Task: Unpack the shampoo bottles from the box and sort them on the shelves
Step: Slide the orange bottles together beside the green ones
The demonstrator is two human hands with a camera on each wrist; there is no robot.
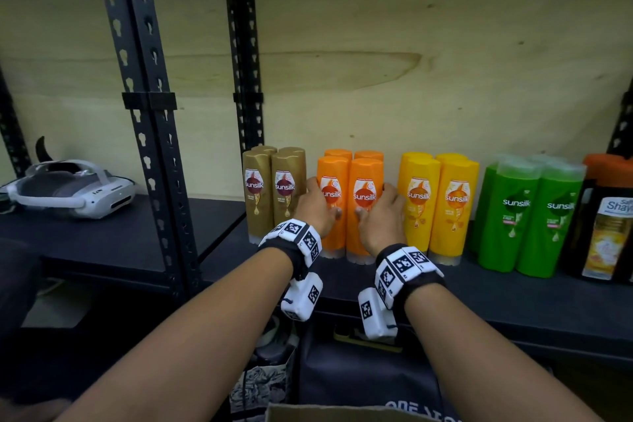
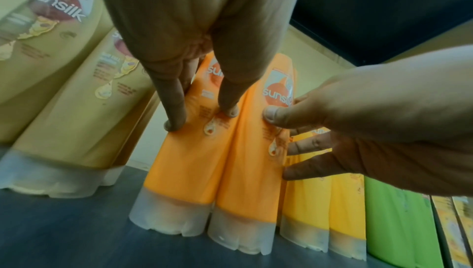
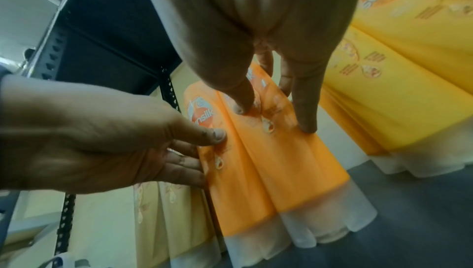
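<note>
Two orange shampoo bottles stand upright, cap down and side by side, at the front of the dark shelf (image 1: 479, 291), with two more orange ones behind them. My left hand (image 1: 322, 202) holds the left orange bottle (image 1: 331, 240): its thumb lies on the label and its fingers reach round the left side. My right hand (image 1: 375, 202) holds the right orange bottle (image 1: 363, 240) the mirrored way. Both wrist views show the thumbs on the bottle fronts (image 2: 250, 171) (image 3: 294, 161) and the fingers slipped into the gaps beside them.
Gold bottles (image 1: 274, 195) stand just left of the orange group, yellow bottles (image 1: 438, 205) just right, then green ones (image 1: 527, 216) and a dark bottle with an orange cap (image 1: 606, 223). A white headset (image 1: 68, 192) lies on the left shelf. A cardboard box edge (image 1: 342, 413) shows below.
</note>
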